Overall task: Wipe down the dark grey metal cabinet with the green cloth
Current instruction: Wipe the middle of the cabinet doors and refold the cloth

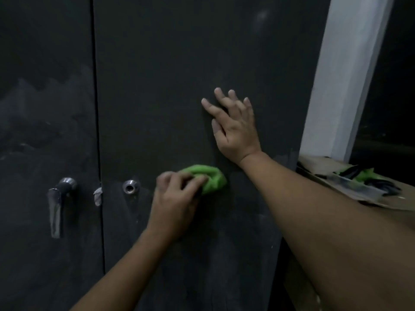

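- Green cloth was bunched into a wad and pressed against the right-hand door of the dark grey metal cabinet, a little to the right of the round lock cylinder
- The left hand gripped the cloth, its fingers curled over the wad's left part
- The right hand lay flat on the same door, above and to the right of the cloth and apart from it, fingers straight and spread, holding nothing
- The cabinet's left-hand door carried a silver lever handle pointing downward, with pale dusty smears across the panel above it
- A scrap of pale tape sat on the seam between the two doors, between the handle and the lock cylinder
- A white pillar stood just right of the cabinet
- At the pillar's foot a cardboard box held green and black items, too blurred to identify
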